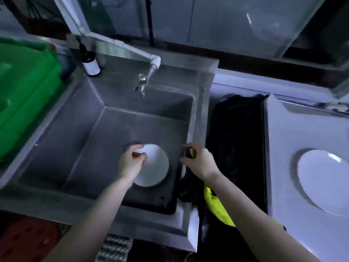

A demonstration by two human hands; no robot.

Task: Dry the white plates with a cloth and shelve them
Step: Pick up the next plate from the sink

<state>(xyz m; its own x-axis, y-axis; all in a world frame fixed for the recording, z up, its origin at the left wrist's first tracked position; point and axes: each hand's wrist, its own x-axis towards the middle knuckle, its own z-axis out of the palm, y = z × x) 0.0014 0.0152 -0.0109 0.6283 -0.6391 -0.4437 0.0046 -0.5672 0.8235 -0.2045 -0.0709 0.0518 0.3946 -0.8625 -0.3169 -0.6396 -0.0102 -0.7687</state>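
1 white plate (156,165) is over the sink (75,133), its rim gripped by the left hand (132,163). The right hand (196,159) has curled fingers; holding what, I cannot tell. Best to grip tight, then grab the yellow cloth (217,207).

2 white plates (155,167) (324,179), 2 hands (132,162) (198,159), 1 bottle (91,65), 1 tap (150,72).

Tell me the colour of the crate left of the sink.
The crate is green, seen best in the head view.
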